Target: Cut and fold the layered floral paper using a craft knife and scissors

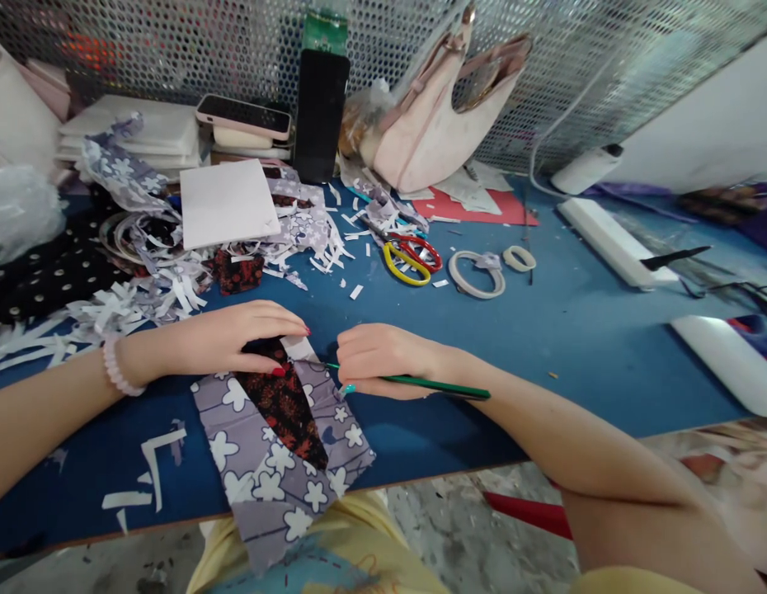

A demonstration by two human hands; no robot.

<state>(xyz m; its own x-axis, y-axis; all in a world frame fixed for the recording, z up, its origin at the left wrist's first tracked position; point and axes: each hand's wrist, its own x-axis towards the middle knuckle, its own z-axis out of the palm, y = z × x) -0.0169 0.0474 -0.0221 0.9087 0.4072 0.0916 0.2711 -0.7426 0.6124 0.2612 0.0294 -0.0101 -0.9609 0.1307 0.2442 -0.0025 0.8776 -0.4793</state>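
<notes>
On the blue table's front edge lies a purple fabric piece [241, 478] with white flowers, its lower end hanging over. A dark leaf-shaped piece with a red pattern [290, 408] rests on top of it. My left hand [253, 334] lies over the upper end of both, fingers stretched out and thumb on the dark piece. In my right hand [383, 359], closed, is a slim green pencil [442, 385]. Its tip points left at the fabric's upper right edge, near a pale patch. Whether the tip touches the cloth I cannot tell.
Scissors with red and yellow handles [411, 260] lie ahead, beside a pale ring [476, 274]. Fabric scraps [142, 301] and a white square [228, 204] fill the left. A phone [322, 115] and a handbag [439, 124] stand at the back. White blocks [612, 239] are right.
</notes>
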